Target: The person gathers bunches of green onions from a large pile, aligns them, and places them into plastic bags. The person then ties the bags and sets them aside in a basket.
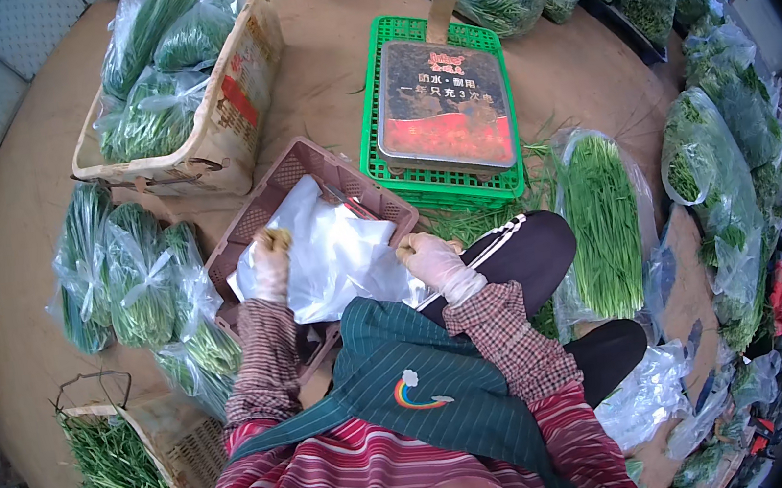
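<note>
White plastic bags (340,251) lie in a heap in a brown plastic crate (252,201) before me. My left hand (271,266), in a thin pale glove with stained fingertips, is curled at the heap's left edge. At the right edge, my right hand (437,260) is gloved too, its fingers bent close to the plastic. Whether either hand grips a bag, I cannot make out. Part of a red and dark object (359,209) shows beside the bags. To my right, a bundle of long green leafy stalks (603,223) lies on clear plastic.
A digital scale (443,107) stands on green crates (448,199). At the upper left, a large tub (258,76) holds bagged greens. More bagged greens (140,277) lie to the left, above a basket of loose greens (126,486). Filled bags (715,201) line the right side.
</note>
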{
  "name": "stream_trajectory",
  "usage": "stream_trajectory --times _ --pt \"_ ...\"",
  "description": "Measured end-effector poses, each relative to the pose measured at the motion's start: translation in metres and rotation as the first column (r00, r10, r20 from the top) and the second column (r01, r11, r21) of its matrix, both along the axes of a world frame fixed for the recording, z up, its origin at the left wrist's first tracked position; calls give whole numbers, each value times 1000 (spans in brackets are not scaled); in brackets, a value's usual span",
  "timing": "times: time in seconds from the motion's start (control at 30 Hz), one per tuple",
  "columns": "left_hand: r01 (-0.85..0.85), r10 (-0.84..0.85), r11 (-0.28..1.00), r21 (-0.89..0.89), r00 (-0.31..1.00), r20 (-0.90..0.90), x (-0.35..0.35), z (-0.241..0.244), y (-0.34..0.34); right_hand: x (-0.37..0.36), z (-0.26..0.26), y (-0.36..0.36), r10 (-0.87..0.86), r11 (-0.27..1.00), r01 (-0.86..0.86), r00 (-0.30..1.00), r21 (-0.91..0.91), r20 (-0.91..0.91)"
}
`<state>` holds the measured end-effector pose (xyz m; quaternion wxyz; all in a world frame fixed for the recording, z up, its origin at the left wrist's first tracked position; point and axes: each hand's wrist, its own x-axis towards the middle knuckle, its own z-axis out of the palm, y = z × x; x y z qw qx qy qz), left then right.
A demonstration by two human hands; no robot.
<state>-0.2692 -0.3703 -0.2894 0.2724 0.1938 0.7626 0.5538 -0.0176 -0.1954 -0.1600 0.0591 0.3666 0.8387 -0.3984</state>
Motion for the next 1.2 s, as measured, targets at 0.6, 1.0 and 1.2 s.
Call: stream_trajectory --times 0.6,1.0,1.2 --pt "54 -289 897 -439 822 -491 -2 -5 -4 -33 21 -14 115 992 -116 993 42 16" --pt "-39 12 990 -137 981 -194 8 21 2 -12 33 -19 172 981 -178 982 79 76" --pt "158 -296 752 -640 948 -115 97 -47 -13 -10 24 -23 273 955 -283 956 93 106"
